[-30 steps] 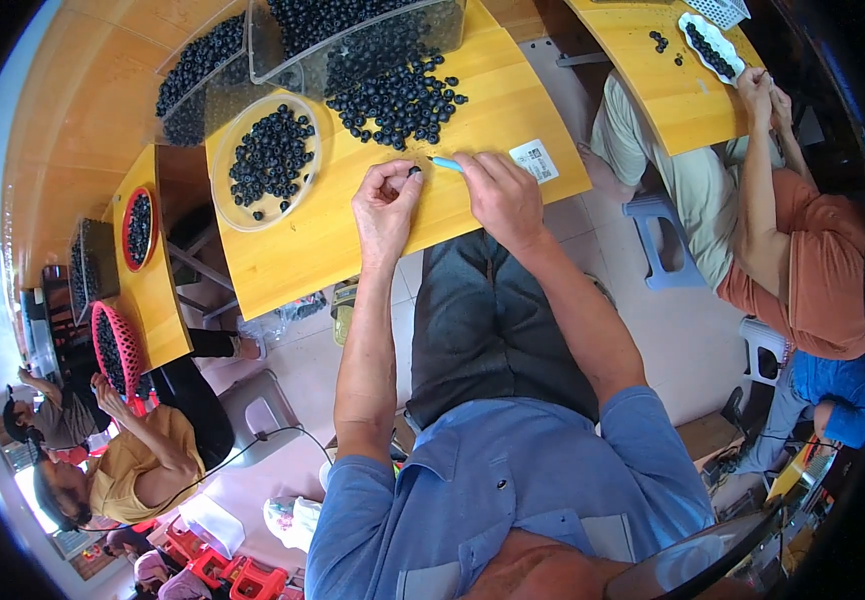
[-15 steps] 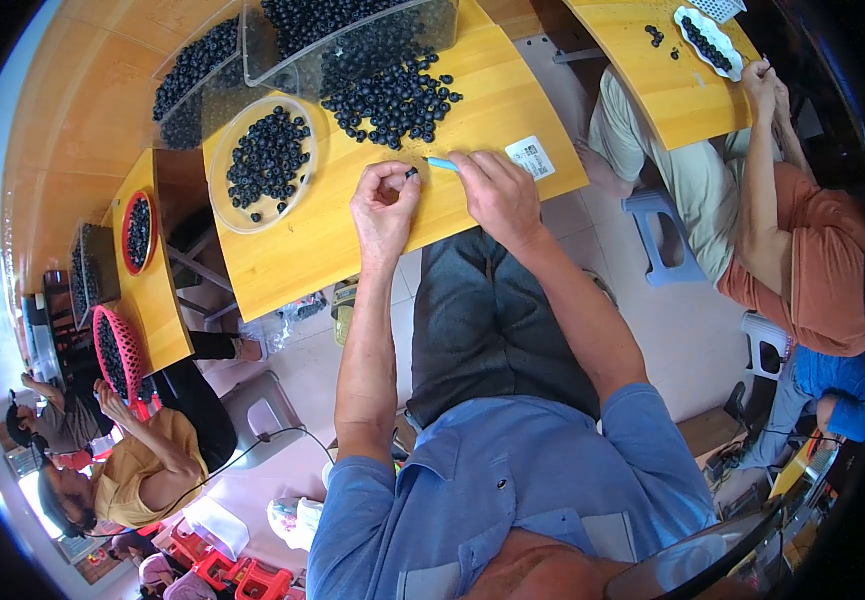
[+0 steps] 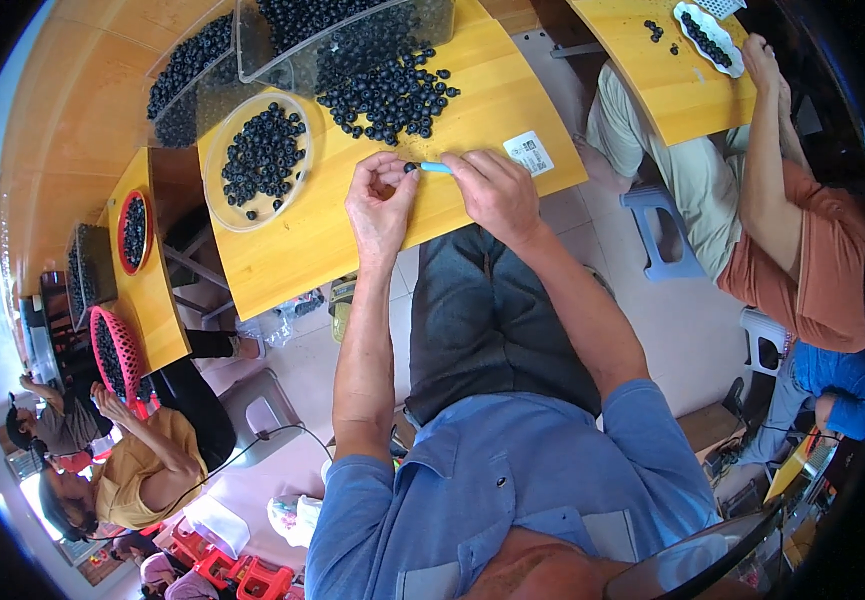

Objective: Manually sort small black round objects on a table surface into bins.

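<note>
Over the yellow table (image 3: 332, 240) my left hand (image 3: 380, 212) pinches a small round black piece (image 3: 410, 168) between thumb and fingers. My right hand (image 3: 500, 198) grips a slim tool with a light-blue handle (image 3: 436, 167). The tool's tip end meets the black piece; its exact shape is too small to make out. Just beyond my hands lies a loose pile of similar round black pieces (image 3: 392, 105), some showing a hole. To the left of my left hand, a shallow clear round dish (image 3: 217, 205) holds more of them.
Clear plastic bins (image 3: 347, 38) of black pieces stand at the table's far side. A white printed label (image 3: 529, 153) lies near the right edge. Other people work at tables left and right; a blue-grey stool (image 3: 660, 235) stands on the floor at right.
The tool has moved slightly left, and its tip now meets the black piece in my left hand. The person at right has moved an arm away from the white dish.
</note>
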Tool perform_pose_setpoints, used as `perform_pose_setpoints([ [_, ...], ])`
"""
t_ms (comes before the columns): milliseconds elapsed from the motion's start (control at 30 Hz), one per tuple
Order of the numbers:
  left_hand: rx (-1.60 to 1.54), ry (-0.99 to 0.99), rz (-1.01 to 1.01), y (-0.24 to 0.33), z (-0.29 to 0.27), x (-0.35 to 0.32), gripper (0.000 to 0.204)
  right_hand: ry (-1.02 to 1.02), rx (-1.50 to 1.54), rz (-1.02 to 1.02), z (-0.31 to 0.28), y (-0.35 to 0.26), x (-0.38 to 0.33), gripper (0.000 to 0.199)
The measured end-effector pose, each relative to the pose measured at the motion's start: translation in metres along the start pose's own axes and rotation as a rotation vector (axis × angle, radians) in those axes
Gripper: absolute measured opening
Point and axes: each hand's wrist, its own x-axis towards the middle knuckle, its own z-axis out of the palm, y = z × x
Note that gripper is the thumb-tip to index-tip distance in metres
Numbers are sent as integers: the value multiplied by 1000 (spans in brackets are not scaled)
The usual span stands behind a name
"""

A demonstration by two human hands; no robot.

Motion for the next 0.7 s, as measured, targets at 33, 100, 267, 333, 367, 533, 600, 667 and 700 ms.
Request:
perform_pose_setpoints([
  [33, 7, -8, -15, 1, 0, 0, 36, -7, 0, 1, 0, 0, 0, 31],
  [100, 17, -9, -17, 1, 0, 0, 36, -6, 9, -4, 0, -1, 0, 31],
  [267, 7, -24, 0, -3, 0, -1, 37, -12, 21, -20, -1, -1, 1, 29],
  [333, 15, -30, 8, -4, 0, -1, 37, -24, 13, -20, -1, -1, 0, 30],
  [367, 15, -30, 7, -4, 0, -1, 37, -25, 13, -20, -1, -1, 0, 30],
  [533, 91, -19, 4, -2, -1, -2, 35, -15, -1, -36, 2, 0, -1, 32],
  [600, 85, -16, -5, -1, 0, -2, 35, -19, -3, -40, 1, 1, -1, 33],
  [667, 78, -11, -14, -1, 0, -2, 34, -22, -5, -45, 1, 1, -1, 33],
  [700, 77, -11, -12, -1, 0, -2, 34, -31, -5, -41, 0, 1, -1, 34],
])
